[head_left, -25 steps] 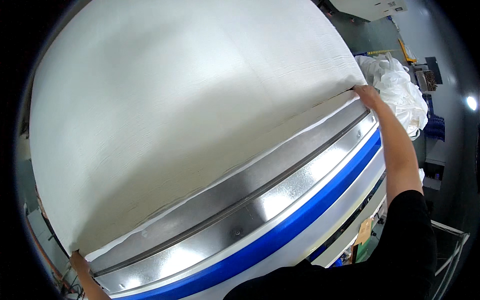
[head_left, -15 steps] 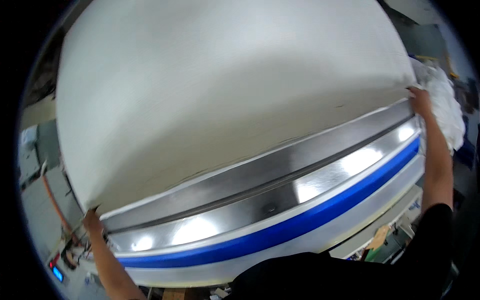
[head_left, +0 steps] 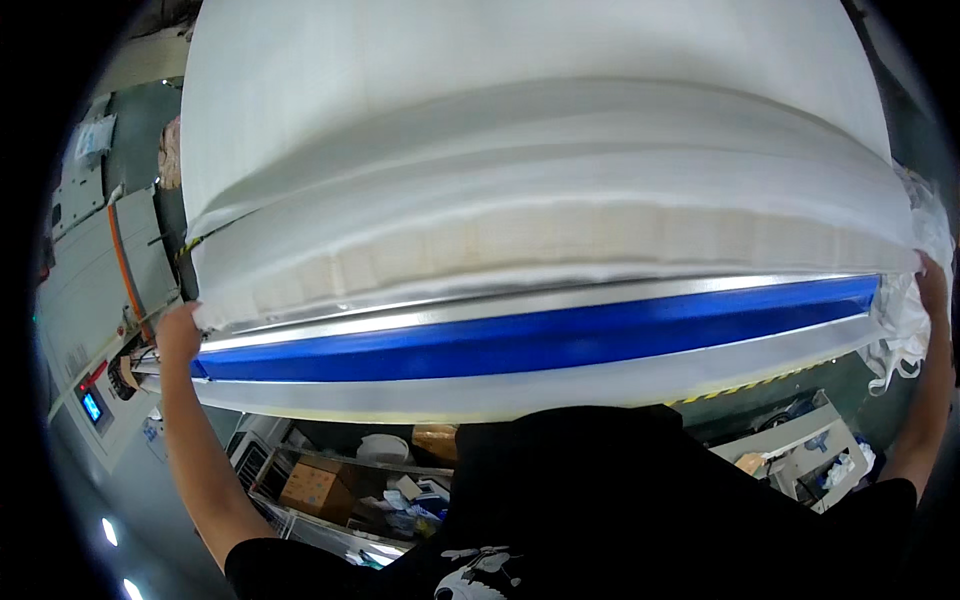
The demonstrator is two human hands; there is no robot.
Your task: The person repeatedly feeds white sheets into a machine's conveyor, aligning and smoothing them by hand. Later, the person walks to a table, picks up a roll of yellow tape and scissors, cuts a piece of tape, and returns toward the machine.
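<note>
A wide white cloth [head_left: 550, 170] spreads across the view in front of me, with long curved folds near its close edge. Along that edge runs a beige, slightly puckered band [head_left: 560, 238]. My left hand [head_left: 180, 332] is closed on the cloth's left corner. At the opposite corner, my right hand [head_left: 931, 284] grips the same edge, its fingertips partly hidden. Both arms are spread wide. Just below the cloth edge lies a strip of shiny metal [head_left: 560, 300], mostly covered. A bright blue band [head_left: 540, 335] runs along the front of it, above a pale front ledge [head_left: 500, 392].
On the left stands a light grey machine cabinet with an orange hose [head_left: 124, 255] and a small lit display [head_left: 92, 406]. Below the ledge are a cardboard box [head_left: 318, 488] and a white bowl [head_left: 384, 448]. White bunched material [head_left: 900, 330] hangs at the right.
The cloth edge has come toward me with both hands, covering most of the metal surface, and folds now show in it. The view has shifted, showing more of my body and the shelf below.
</note>
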